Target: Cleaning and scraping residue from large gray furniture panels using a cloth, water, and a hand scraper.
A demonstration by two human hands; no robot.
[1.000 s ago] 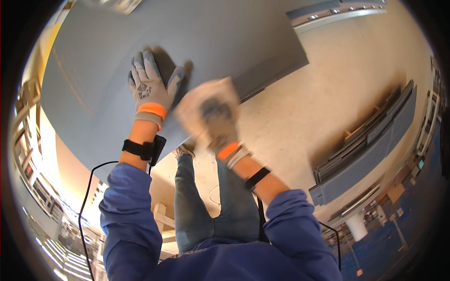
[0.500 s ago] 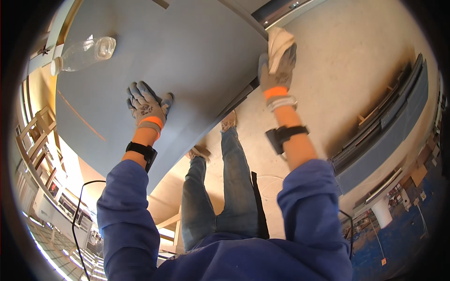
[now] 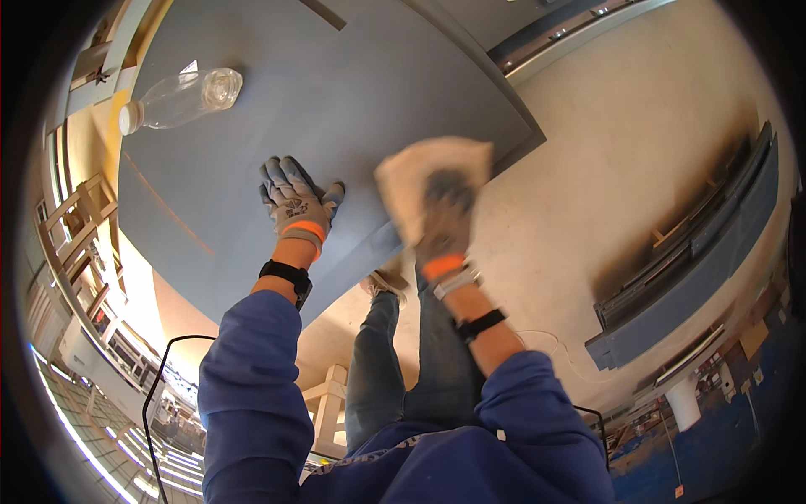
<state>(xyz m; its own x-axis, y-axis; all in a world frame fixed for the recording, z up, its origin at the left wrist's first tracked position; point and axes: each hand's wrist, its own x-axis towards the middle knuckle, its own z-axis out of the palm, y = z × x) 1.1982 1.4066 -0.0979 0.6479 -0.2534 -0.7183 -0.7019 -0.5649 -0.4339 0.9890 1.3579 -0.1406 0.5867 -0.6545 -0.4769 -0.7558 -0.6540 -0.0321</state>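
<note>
My left hand (image 3: 295,200), in a grey glove with an orange cuff, lies flat with fingers extended on a large grey-blue panel (image 3: 327,92). A pale beige cloth (image 3: 406,178) is in my right hand (image 3: 448,217), also gloved, over the panel's near right edge. Motion blurs that hand and the cloth, so contact with the surface is hard to judge. At the panel's far left a clear plastic bottle (image 3: 178,101) with a white cap rests on its side. A thin orange line (image 3: 168,204) runs across the panel's left part.
Several dark panels (image 3: 697,244) stand in a stack at the right. Wooden frames (image 3: 75,227) are on the left, and a wooden trestle leg (image 3: 329,407) stands by my legs. Another dark panel with a metal edge (image 3: 571,38) lies beyond the far right edge.
My right hand has swept left and back toward me with the cloth, from the panel's far right corner. The left hand stays flat on the panel; the whole view has shifted slightly.
</note>
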